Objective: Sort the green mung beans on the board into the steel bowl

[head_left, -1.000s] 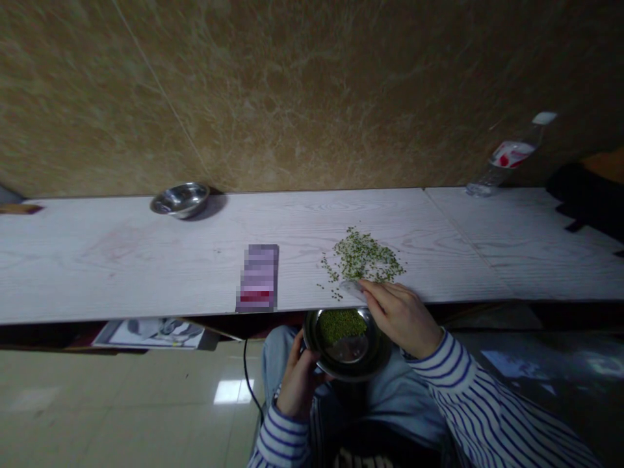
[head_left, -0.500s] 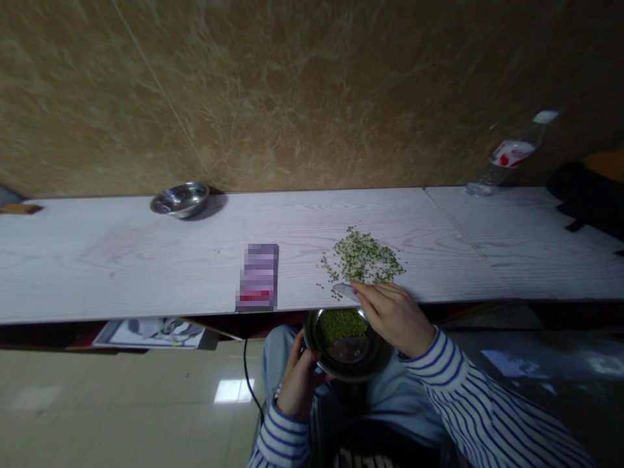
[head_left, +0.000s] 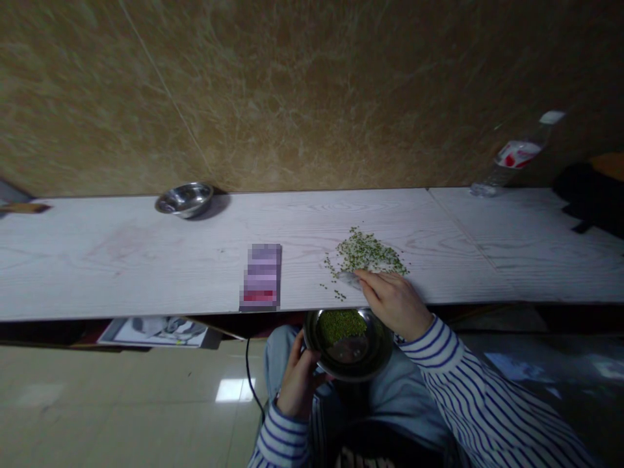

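Green beans (head_left: 368, 250) lie in a loose, messy patch on our desk (head_left: 121, 273), close to the front edge. Our right hand (head_left: 394, 302) pinches a thin, pale scraper (head_left: 350, 279) that looks a bit see-through. Half a second ago the scraper was lower, nearer the edge of the desk. Now it has gone up and a little away from us, right to the bottom of the patch. We think that puts it in a better spot to catch more beans, because before it was mostly by a few stray ones. A few strays still lie near the edge, to the left of the scraper.

Our left hand (head_left: 298, 377) has not changed its grip. It is clamped on the side of a metal bowl (head_left: 377, 354), which sits low, over our lap, just below the desk edge. We cannot tell if the bowl touches the desk. Inside is a heap of beans (head_left: 341, 326), all bunched at the far side, and the near side of the bottom is bare and shiny.

Another bowl, a small bowl (head_left: 186, 200), sits back by the wall, and we see only shiny metal in it. Far to the right is a bottle (head_left: 518, 155) with its white cap on; we cannot tell how much is inside.
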`<state>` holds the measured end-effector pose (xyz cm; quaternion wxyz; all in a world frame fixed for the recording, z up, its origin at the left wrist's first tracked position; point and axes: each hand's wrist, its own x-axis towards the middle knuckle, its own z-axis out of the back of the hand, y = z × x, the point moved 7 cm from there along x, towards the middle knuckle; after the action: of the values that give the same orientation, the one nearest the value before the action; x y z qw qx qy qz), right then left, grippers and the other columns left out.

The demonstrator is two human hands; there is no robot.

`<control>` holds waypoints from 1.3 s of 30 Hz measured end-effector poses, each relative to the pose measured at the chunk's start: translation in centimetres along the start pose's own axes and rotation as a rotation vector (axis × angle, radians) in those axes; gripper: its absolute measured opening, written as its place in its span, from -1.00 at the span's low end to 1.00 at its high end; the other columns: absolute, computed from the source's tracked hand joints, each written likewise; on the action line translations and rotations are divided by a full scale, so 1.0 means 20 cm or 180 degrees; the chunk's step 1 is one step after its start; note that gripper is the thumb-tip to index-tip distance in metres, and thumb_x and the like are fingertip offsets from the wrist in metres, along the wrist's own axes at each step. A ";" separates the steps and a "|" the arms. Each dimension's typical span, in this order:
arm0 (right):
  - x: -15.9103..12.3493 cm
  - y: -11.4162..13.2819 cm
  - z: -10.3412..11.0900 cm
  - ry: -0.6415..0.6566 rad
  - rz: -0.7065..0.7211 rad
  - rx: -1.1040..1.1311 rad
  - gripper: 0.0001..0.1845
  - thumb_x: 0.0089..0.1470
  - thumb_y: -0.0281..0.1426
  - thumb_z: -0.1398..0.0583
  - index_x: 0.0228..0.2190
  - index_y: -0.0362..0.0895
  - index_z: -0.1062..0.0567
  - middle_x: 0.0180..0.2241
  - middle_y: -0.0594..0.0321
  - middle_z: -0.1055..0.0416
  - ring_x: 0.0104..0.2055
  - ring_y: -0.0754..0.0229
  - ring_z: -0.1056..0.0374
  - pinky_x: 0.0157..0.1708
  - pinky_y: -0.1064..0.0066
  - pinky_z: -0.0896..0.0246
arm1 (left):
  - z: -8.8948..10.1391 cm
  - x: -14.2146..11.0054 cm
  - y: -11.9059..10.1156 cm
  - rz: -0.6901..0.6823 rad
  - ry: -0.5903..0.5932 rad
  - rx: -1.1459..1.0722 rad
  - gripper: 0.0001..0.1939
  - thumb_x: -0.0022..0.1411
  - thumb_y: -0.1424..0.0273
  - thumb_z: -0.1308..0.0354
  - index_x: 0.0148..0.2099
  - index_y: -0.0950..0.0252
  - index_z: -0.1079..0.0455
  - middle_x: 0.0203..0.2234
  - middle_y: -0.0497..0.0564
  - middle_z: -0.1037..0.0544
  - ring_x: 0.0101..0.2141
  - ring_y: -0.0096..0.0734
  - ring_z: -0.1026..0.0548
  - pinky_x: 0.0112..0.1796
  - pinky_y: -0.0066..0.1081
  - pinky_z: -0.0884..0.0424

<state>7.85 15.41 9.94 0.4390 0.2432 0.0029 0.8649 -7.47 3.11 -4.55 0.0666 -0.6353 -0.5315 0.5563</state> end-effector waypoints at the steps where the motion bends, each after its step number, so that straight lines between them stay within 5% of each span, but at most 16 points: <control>1: 0.00 0.01 -0.01 0.0018 0.0032 -0.0007 -0.69 0.21 -0.49 -0.05 -0.06 -0.19 -0.47 -0.23 0.10 -0.57 -0.26 0.12 -0.47 -0.17 0.26 -0.31 | 0.00 0.00 0.00 -0.0005 0.0004 0.0003 -0.36 -0.07 0.39 -0.19 0.13 0.19 -0.25 -0.26 0.02 -0.49 -0.35 -0.32 -0.44 -0.47 -0.37 -0.42; 8: 0.01 0.08 0.00 0.0086 0.0240 -0.0123 -0.71 0.19 -0.52 -0.07 -0.08 -0.16 -0.48 -0.33 0.17 -0.56 -0.32 0.14 -0.44 -0.25 0.30 -0.21 | 0.02 0.02 0.00 -0.0006 0.0078 0.0044 -0.34 -0.07 0.40 -0.18 0.14 0.19 -0.23 -0.27 0.01 -0.47 -0.36 -0.33 -0.43 -0.49 -0.37 -0.43; 29: 0.10 0.22 -0.09 0.0348 0.0507 0.0065 -0.74 0.16 -0.57 -0.10 -0.14 -0.12 -0.47 -0.23 0.17 -0.55 -0.18 0.16 -0.41 -0.18 0.30 -0.09 | 0.09 0.01 -0.08 -0.0085 0.0041 -0.0051 -0.34 -0.09 0.42 -0.17 0.14 0.15 -0.24 -0.30 -0.02 -0.47 -0.37 -0.37 -0.42 -0.46 -0.43 -0.40; 39: 0.05 0.23 -0.01 0.0371 0.0574 0.0179 -0.73 0.15 -0.59 -0.07 -0.16 -0.15 -0.47 -0.24 0.16 -0.55 -0.20 0.16 -0.42 -0.17 0.30 -0.12 | 0.08 0.02 -0.06 -0.0082 0.0021 -0.0069 -0.34 -0.13 0.40 -0.17 0.11 0.16 -0.26 -0.37 -0.05 -0.45 -0.40 -0.41 -0.39 -0.48 -0.48 -0.36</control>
<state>3.73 13.46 11.20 0.3514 0.2041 0.0308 0.9132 -9.57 3.16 -4.58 0.0686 -0.6310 -0.5453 0.5476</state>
